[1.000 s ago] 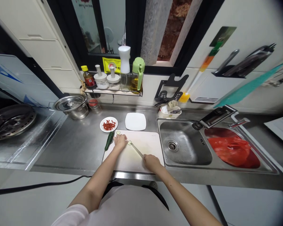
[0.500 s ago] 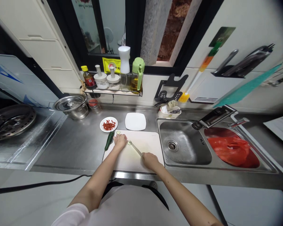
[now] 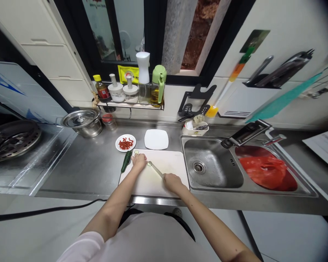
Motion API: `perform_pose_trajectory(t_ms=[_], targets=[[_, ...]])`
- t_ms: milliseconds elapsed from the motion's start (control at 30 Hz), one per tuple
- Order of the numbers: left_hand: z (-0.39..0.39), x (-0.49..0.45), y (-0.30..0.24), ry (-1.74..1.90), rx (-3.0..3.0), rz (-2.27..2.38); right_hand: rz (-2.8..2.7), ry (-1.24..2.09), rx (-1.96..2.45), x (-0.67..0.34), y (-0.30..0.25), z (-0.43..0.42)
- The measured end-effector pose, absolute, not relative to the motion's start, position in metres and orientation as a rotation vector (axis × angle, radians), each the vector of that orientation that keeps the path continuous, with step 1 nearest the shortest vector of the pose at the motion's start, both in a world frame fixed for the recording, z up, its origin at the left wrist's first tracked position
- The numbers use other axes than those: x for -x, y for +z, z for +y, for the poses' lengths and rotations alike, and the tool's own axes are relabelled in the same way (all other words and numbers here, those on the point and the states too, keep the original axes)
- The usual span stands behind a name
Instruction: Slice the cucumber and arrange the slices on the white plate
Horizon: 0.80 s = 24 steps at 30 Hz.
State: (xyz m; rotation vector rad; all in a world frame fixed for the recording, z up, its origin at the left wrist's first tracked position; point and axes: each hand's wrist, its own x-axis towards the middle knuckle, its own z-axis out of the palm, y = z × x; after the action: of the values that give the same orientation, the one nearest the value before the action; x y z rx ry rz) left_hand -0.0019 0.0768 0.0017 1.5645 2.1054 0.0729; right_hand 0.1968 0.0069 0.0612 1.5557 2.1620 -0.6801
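Observation:
My right hand (image 3: 172,182) is closed round the handle of a knife (image 3: 157,170), whose blade points up and left across the white cutting board (image 3: 166,160). A thin cucumber slice (image 3: 149,163) is at the blade's far end. Just left of it, my left hand (image 3: 139,162) rests low over the board with curled fingers; whatever lies under them is hidden. Another pale cucumber slice (image 3: 136,152) shows just beyond its fingers. Along the board's left edge lies a dark green cucumber (image 3: 126,162), close to my left thumb.
Behind the board are a small plate (image 3: 119,147) of chopped red pieces and a white square dish (image 3: 156,139). A double sink (image 3: 215,167) with a red bag (image 3: 262,171) lies to the right. A lidded steel pot (image 3: 89,127) stands back left, below a condiment shelf (image 3: 131,105).
The whole view has shifted slightly. Both hands, the knife and the slice by its blade stay in nearly the same places on the board.

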Motion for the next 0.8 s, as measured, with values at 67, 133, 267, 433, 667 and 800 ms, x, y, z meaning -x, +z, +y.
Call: perform_pose_trajectory(t_ms=[67,133,267,433,667,800], targets=[[0.077,0.002,0.001,0.076,-1.567,2.104,2.167,-0.679,-1.555,-0.197,0.061,0.007],[0.077,0.002,0.000,0.077,-1.567,2.103,2.159,-0.689,-1.554,-0.196,0.062,0.006],[0.076,0.002,0.000,0.073,-1.564,2.104,2.143,-0.698,-1.554,-0.197,0.062,0.004],[0.075,0.003,0.000,0.089,-1.562,2.111,2.152,-0.682,-1.542,-0.203,0.062,-0.001],[0.077,0.004,-0.002,0.094,-1.568,2.108,2.126,-0.689,-1.552,-0.210,0.064,-0.006],[0.078,0.004,-0.002,0.098,-1.559,2.098,2.130,-0.688,-1.547,-0.208,0.062,-0.005]])
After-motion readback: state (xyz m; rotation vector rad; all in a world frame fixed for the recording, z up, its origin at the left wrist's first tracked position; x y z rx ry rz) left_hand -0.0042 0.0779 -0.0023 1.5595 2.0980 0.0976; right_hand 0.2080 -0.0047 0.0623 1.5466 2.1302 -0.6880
